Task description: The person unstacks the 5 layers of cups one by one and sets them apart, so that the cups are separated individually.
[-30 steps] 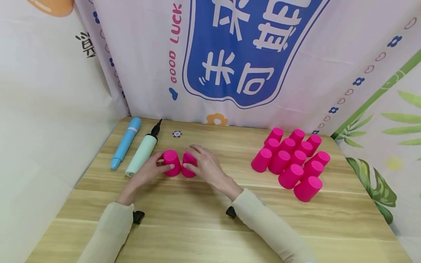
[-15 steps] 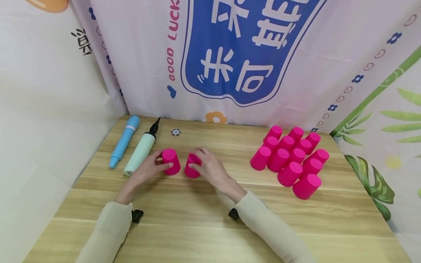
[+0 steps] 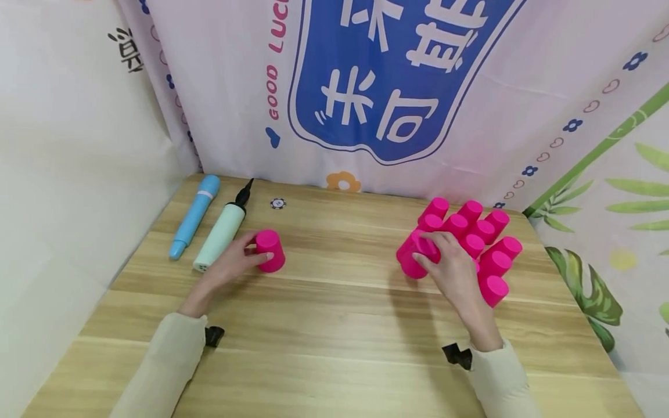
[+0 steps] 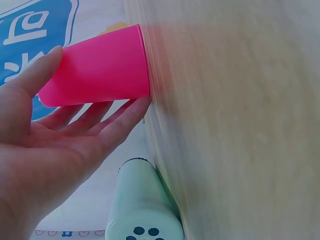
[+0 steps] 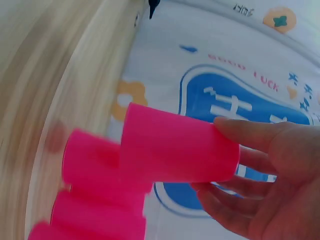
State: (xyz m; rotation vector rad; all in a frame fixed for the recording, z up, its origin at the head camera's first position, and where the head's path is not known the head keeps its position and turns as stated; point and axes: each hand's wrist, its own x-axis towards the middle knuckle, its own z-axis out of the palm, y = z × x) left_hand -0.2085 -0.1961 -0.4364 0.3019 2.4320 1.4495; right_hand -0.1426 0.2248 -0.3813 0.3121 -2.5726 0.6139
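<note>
A pink cup (image 3: 270, 255) stands upside down on the left part of the table, and my left hand (image 3: 233, 260) holds it from its left side. In the left wrist view the thumb lies on one side of that cup (image 4: 100, 70) and the fingers on the other. Over at the right, my right hand (image 3: 453, 268) grips a second pink cup (image 3: 414, 268) near its closed end. The right wrist view has this cup (image 5: 170, 147) raised off the table, its wide rim toward the tabletop, in front of other pink cups (image 5: 95, 210).
Several upside-down pink cups (image 3: 495, 264) stand grouped at the table's right. A mint-green hand pump (image 3: 222, 235) with a black nozzle and a blue tube-shaped object (image 3: 195, 217) lie at the left. A small round chip (image 3: 278, 204) lies near the back. A printed cloth (image 3: 235, 87) hangs behind.
My right hand has carried its cup from beside the left-hand cup across to the grouped cups at the right. The left hand keeps its hold in about the same place.
</note>
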